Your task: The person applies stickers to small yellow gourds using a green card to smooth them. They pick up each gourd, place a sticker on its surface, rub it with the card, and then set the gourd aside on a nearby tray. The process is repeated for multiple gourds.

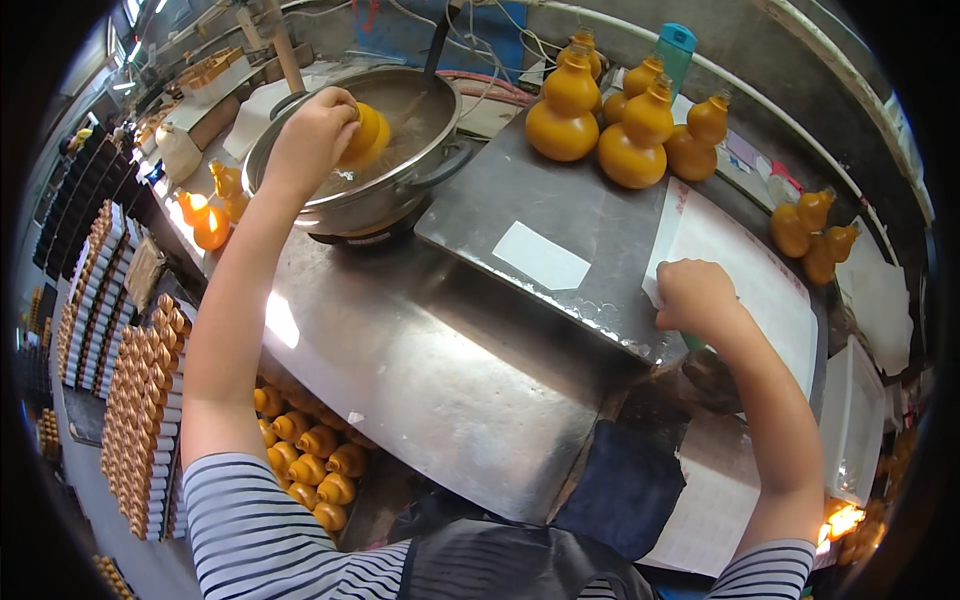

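My left hand [318, 140] grips a yellow gourd-shaped bottle [368, 138] over the wide metal pot [440, 135]. Liquid fills much of the pot, and the bottle's lower end is at or just above it. On the right, my right hand [697, 296] is closed, its fingers pinching the left edge of a white paper sheet [745, 262] on the dark metal plate [470, 205]. A small white rectangle of paper [541, 255] lies flat on that plate. Several more gourd bottles [634, 145] stand upright along its far side.
A dark handle [440, 40] leans out of the pot. Two gourd bottles [212, 222] stand left of it, more [815, 235] at far right. Below the metal bench [420, 370] are many gourd bottles [318, 440]. Gold-capped white tubes [150, 400] fill the left; a dark cloth [625, 490] hangs in front.
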